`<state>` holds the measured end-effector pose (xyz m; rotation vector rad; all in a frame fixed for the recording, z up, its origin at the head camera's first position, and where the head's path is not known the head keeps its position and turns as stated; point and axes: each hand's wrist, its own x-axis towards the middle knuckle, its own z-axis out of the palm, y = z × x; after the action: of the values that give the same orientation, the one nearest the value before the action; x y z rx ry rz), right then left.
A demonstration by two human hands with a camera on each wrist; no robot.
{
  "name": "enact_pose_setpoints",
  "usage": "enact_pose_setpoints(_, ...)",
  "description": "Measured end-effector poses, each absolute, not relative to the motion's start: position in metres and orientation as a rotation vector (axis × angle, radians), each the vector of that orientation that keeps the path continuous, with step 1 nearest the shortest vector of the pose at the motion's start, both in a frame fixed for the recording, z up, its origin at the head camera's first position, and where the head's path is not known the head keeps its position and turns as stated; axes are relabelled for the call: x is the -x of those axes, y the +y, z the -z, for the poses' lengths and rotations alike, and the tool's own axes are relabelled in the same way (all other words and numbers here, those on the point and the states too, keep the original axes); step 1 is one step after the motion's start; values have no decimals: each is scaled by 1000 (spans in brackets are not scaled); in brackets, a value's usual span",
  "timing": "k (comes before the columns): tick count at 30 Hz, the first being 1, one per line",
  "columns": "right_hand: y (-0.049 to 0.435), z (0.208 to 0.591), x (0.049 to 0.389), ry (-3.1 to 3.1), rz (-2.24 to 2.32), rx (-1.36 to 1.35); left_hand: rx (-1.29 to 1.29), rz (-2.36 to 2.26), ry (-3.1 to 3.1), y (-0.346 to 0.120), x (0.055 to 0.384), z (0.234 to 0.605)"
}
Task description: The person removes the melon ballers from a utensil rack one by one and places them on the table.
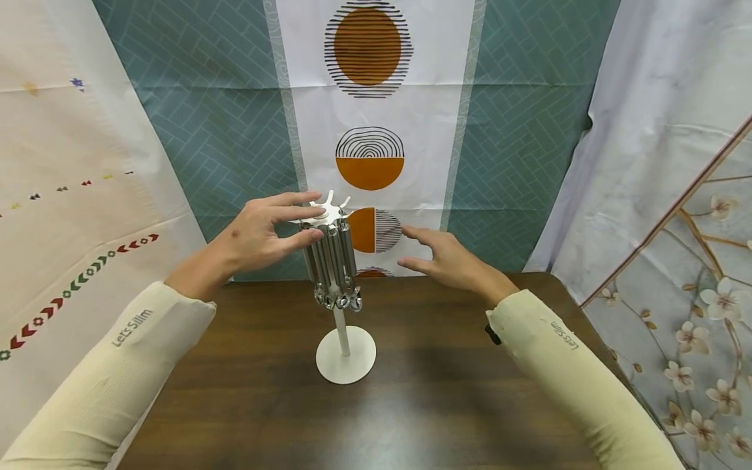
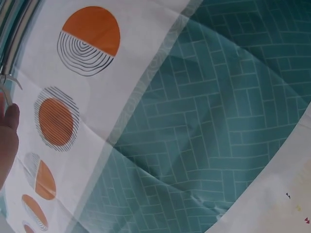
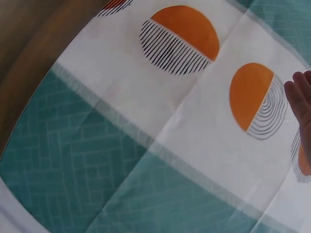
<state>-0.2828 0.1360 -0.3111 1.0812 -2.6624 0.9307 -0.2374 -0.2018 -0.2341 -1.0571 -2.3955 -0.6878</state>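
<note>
A white stand [image 1: 343,341] with a round base and a crown of curved hooks [image 1: 332,210] stands upright on the table. Several shiny metal utensils [image 1: 336,261], long and slim with rounded lower ends, hang from it in a bunch. My left hand [image 1: 264,228] is at the left of the crown, fingers stretched out and thumb apart; whether its fingertips touch the hooks I cannot tell. To the right of the stand, my right hand [image 1: 443,258] hovers with thumb and fingers apart, holding nothing. In the left wrist view, part of the hanging utensils [image 2: 13,36] shows at the upper left.
The brown wooden table [image 1: 282,418] ends at a patterned teal and white cloth [image 1: 235,98] behind the stand. A pale cloth [image 1: 64,163] hangs at the left, and a flowered one [image 1: 675,261] at the right.
</note>
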Motion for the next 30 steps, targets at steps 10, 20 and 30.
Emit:
enact_pose_setpoints(10, 107, 303, 287, -2604, -1157, -1117, 1129, 708, -2275, -201, 249, 243)
enact_pose_setpoints(20, 81, 300, 294, -2521, -1362, -1149, 1118, 682, -2279, -197, 249, 239)
enact_pose_setpoints(30, 59, 298, 301, -2522, -1374, -1168, 1122, 638, -2273, -199, 253, 238)
